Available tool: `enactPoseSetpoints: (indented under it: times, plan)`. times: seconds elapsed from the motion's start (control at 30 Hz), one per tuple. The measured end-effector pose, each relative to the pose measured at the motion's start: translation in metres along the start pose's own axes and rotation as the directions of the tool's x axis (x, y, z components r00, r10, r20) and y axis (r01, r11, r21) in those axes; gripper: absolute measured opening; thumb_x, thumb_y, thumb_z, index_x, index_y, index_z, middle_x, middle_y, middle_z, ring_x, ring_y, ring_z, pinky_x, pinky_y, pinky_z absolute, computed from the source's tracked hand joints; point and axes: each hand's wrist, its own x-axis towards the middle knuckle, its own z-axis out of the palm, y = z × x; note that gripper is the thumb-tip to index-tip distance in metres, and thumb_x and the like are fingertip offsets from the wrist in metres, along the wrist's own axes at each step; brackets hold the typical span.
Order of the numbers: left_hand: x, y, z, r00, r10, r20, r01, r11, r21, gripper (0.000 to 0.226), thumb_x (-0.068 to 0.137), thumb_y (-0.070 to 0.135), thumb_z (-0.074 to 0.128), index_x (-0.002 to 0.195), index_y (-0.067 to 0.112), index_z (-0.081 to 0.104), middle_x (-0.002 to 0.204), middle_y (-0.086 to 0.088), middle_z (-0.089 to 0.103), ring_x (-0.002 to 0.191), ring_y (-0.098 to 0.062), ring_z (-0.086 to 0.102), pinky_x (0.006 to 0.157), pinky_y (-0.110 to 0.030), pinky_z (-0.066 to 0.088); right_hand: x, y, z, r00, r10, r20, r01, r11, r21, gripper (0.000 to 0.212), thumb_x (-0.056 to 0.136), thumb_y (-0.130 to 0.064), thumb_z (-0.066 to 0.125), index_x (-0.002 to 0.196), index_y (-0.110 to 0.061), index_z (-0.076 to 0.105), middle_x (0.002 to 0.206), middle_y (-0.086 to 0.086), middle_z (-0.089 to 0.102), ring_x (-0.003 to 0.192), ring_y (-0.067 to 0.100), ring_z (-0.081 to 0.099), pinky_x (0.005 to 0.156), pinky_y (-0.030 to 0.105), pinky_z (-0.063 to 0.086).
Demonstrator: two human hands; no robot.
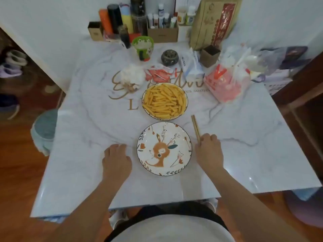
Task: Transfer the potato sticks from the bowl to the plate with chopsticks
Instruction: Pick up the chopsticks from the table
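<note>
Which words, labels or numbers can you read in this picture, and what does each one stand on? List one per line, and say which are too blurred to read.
"L": gold capital on the table cover, left of the bowl; the rest is hidden.
"some": small gold letters on the table cover, right of the bowl, cut off.
Large gold script on the cover: partly covered, not readable.
Red banner on the brown paper bag: characters too blurred.
Bottle labels at the back: too small.

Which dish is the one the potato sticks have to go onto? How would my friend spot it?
Start at the marble table, at the edge nearest the person. Between the left hand and right hand sits the plate. Unlike the bowl of potato sticks behind it, it shows a painted deer.
</note>
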Motion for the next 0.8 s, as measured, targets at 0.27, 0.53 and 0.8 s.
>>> enactPoseSetpoints:
  times: [0.27, 0.53, 0.8]
  plan:
    - [0.001, 0.002, -0.001, 1.000, -0.002, 0.021, -0.001, 0.993, 0.121, 0.050, 0.092, 0.012, 0.058, 0.142, 0.015, 0.056, 0.147, -0.013, 0.048, 0.133, -0.038, 0.041, 0.101, -0.055, 0.044, -0.016, 0.006, 0.004, 0.988, -0.035, 0.153, 0.079, 0.952, -0.297, 0.060, 0.088, 0.004, 0.057, 0.143, 0.004, 0.032, 0.128, 0.018, 0.043, 0.106, 0.029, 0.049, 0.076, 0.033, 0.054]
    - [0.001, 0.000, 0.000, 1.000, 0.009, 0.010, -0.011, 0.992, 0.126, 0.049, 0.092, 0.013, 0.060, 0.141, 0.016, 0.057, 0.149, -0.012, 0.048, 0.139, -0.036, 0.037, 0.103, -0.056, 0.041, -0.023, 0.014, 0.000, 0.982, 0.097, 0.159, -0.060, 0.973, -0.222, 0.060, 0.091, 0.001, 0.054, 0.146, -0.006, 0.030, 0.118, 0.011, 0.043, 0.089, 0.024, 0.053, 0.066, 0.031, 0.045]
    - [0.001, -0.006, 0.002, 0.999, 0.030, 0.019, -0.032, 0.990, 0.136, 0.049, 0.094, 0.017, 0.061, 0.143, 0.018, 0.057, 0.151, -0.012, 0.048, 0.142, -0.036, 0.036, 0.104, -0.058, 0.041, -0.034, 0.029, -0.008, 0.948, 0.204, 0.245, -0.227, 0.972, 0.067, 0.050, 0.101, -0.007, 0.035, 0.150, -0.018, 0.029, 0.109, 0.009, 0.044, 0.077, 0.032, 0.052, 0.070, 0.042, 0.044]
